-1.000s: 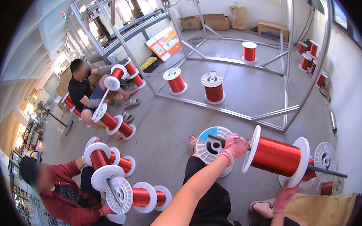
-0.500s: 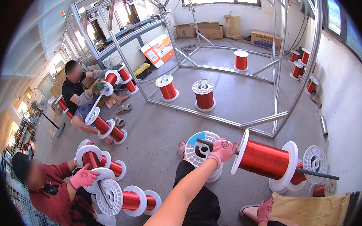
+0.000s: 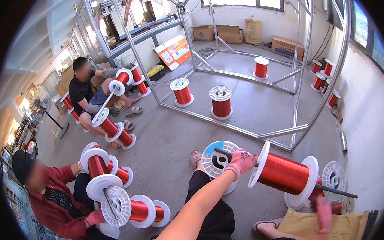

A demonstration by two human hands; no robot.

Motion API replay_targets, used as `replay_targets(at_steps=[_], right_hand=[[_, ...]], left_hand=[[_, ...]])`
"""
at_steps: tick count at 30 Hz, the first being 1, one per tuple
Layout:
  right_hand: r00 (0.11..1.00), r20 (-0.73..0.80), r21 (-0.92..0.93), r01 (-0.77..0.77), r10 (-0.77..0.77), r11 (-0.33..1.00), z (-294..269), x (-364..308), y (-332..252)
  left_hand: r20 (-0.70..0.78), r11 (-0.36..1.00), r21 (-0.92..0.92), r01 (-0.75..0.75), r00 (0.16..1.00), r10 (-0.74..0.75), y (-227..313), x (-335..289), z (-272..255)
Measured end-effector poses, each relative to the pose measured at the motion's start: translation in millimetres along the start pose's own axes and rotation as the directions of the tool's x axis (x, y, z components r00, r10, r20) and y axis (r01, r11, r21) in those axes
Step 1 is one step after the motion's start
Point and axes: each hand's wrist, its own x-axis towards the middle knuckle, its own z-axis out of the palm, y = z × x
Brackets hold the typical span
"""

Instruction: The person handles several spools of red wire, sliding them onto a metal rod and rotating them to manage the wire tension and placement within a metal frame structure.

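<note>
If the dark rod point(image 3: 338, 191) clenched by the pink-gloved left hand point(image 3: 242, 161) is tilted, the white-flanged red-wire spool point(image 3: 284, 171) could be shed, right fingers point(image 3: 323, 210) below it being unreadably blurred

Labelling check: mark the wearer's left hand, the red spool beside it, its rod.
Left hand point(image 3: 244, 160): head view, gloved back.
Red spool point(image 3: 284, 171): head view, middle of winding.
Rod point(image 3: 338, 191): head view, exposed right-hand end.

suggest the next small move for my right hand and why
Perhaps steady the rod at its free end with the right hand: the left hand alone grips it, it slants through the red spool, and the right hand, though blurred, looks clear of both.
</note>
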Motion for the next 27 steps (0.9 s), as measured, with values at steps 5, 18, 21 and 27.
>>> replay_targets(at_steps=[5,18,21,27], right_hand=[[0.802,-0.498,-0.088,0.331,-0.329,0.940,-3,77,-111],[0.723,-0.611,-0.141,0.303,-0.323,0.943,144,19,32],[0.940,-0.089,-0.660,-0.304,0.330,0.687,195,-24,117],[0.973,-0.217,-0.529,-0.049,-0.079,0.847,220,-1,181]], left_hand=[[0.005,1.000,0.000,-0.008,1.000,0.008,0,1,-2],[0.020,0.992,0.089,-0.093,0.996,0.091,0,2,0],[0.051,0.998,0.061,-0.035,0.998,0.032,2,5,3],[0.003,0.985,0.156,-0.078,0.997,0.078,-2,2,7]])
